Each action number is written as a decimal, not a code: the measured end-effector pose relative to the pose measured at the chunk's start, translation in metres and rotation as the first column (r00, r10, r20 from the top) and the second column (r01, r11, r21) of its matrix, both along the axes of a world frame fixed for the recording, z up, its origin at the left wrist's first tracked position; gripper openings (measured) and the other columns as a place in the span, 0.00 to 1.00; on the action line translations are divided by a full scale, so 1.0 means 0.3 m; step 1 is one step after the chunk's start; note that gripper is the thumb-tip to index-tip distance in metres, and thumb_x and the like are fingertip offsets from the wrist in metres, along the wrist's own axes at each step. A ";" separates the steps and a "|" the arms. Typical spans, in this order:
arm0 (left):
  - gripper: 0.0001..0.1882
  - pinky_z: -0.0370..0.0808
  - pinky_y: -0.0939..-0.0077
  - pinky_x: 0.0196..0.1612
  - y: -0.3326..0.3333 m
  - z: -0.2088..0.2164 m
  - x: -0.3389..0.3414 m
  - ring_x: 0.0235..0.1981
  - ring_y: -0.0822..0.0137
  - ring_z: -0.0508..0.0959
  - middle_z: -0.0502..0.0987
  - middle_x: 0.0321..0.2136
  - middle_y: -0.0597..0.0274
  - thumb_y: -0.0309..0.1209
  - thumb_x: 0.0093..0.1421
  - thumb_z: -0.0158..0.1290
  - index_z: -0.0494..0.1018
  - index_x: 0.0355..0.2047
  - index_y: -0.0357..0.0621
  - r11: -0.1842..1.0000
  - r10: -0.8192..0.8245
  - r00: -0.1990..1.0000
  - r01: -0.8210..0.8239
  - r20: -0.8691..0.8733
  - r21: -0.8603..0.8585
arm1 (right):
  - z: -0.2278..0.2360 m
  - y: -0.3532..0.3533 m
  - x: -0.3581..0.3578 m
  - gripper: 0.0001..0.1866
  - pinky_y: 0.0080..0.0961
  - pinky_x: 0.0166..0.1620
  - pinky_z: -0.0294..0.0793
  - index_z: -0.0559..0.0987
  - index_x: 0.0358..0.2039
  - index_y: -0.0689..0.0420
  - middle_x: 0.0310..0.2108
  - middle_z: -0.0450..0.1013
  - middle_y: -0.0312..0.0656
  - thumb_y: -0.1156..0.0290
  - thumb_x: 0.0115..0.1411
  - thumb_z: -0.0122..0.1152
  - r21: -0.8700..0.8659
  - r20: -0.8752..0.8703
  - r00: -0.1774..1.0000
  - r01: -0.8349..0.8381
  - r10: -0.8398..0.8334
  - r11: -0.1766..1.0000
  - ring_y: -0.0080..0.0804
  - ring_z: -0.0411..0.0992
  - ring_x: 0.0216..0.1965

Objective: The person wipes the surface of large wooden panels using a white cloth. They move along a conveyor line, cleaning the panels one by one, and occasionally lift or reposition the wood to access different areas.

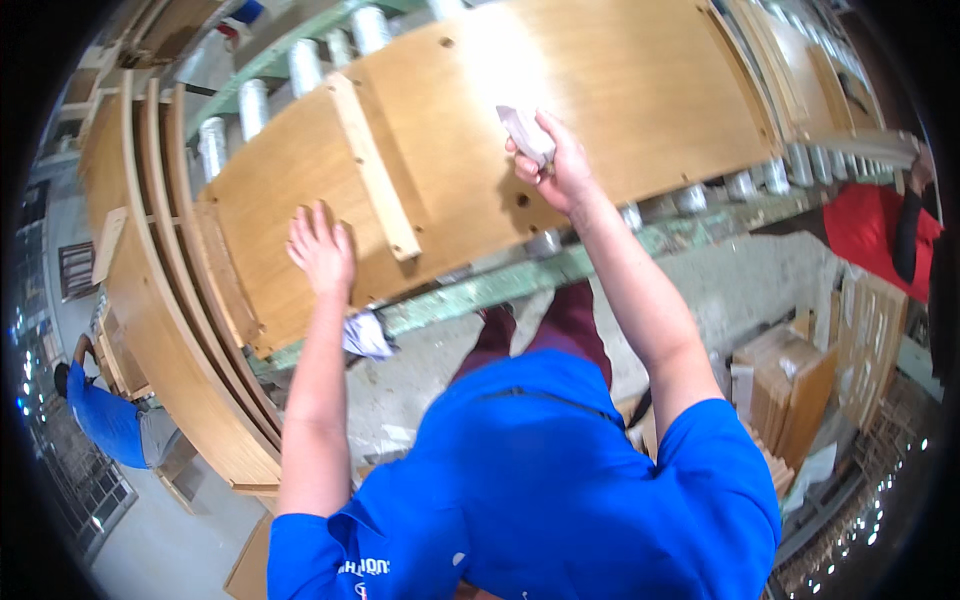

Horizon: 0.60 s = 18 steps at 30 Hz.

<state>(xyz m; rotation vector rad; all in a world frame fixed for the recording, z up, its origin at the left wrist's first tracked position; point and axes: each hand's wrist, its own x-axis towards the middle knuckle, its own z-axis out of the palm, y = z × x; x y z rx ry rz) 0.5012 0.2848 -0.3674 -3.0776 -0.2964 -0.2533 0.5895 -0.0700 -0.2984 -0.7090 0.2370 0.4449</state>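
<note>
A large varnished wooden panel (620,110) with several dark holes lies across a roller conveyor in front of me. My left hand (325,258) rests on its left part, fingers spread, holding nothing. Just right of that hand, a pale wooden strip (376,168) runs across the panel. My right hand (562,172) is closed around a pale, folded pad (527,136), which is over the panel's middle near a bright glare. Whether the pad is sandpaper or cloth, I cannot tell, nor whether it touches the wood.
The conveyor's green rail (485,300) runs along the panel's near side, with a crumpled white cloth (367,335) by it. Tall wooden boards (150,280) stand at left. Stacked wooden parts (785,385) sit at lower right. Co-workers in blue (105,420) and red (875,235) are at both sides.
</note>
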 end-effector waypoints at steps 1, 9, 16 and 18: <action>0.27 0.46 0.46 0.63 -0.004 0.016 0.001 0.64 0.52 0.51 0.53 0.62 0.53 0.43 0.62 0.41 0.57 0.62 0.54 0.999 -0.008 1.000 0.009 0.017 -0.031 | -0.003 0.061 0.028 0.15 0.16 0.15 0.57 0.69 0.45 0.56 0.27 0.72 0.43 0.60 0.64 0.46 -0.083 0.026 0.999 0.033 -0.031 0.996 0.22 0.64 0.17; 0.28 0.47 0.44 0.62 -0.003 0.046 -0.005 0.63 0.50 0.52 0.55 0.61 0.51 0.42 0.59 0.44 0.59 0.60 0.52 0.994 -0.009 1.000 0.012 0.030 -0.107 | -0.107 0.559 0.276 0.20 0.19 0.20 0.69 0.71 0.48 0.57 0.31 0.75 0.40 0.62 0.58 0.59 -0.428 0.317 0.909 0.391 -0.270 0.815 0.25 0.72 0.24; 0.28 0.45 0.44 0.62 0.038 0.042 -0.015 0.63 0.50 0.51 0.54 0.62 0.52 0.42 0.58 0.44 0.59 0.60 0.52 0.995 0.017 1.000 -0.017 -0.004 -0.100 | -0.141 0.737 0.355 0.24 0.33 0.44 0.72 0.72 0.48 0.59 0.39 0.75 0.51 0.60 0.54 0.61 -0.691 0.585 0.807 0.547 -0.079 0.472 0.43 0.74 0.40; 0.28 0.45 0.46 0.62 0.048 0.045 -0.012 0.63 0.51 0.52 0.55 0.62 0.53 0.41 0.59 0.44 0.59 0.60 0.53 0.995 0.014 1.000 -0.014 0.001 -0.099 | -0.142 0.756 0.367 0.24 0.36 0.42 0.73 0.72 0.48 0.56 0.39 0.74 0.51 0.58 0.53 0.61 -0.711 0.625 0.780 0.586 -0.033 0.389 0.48 0.73 0.40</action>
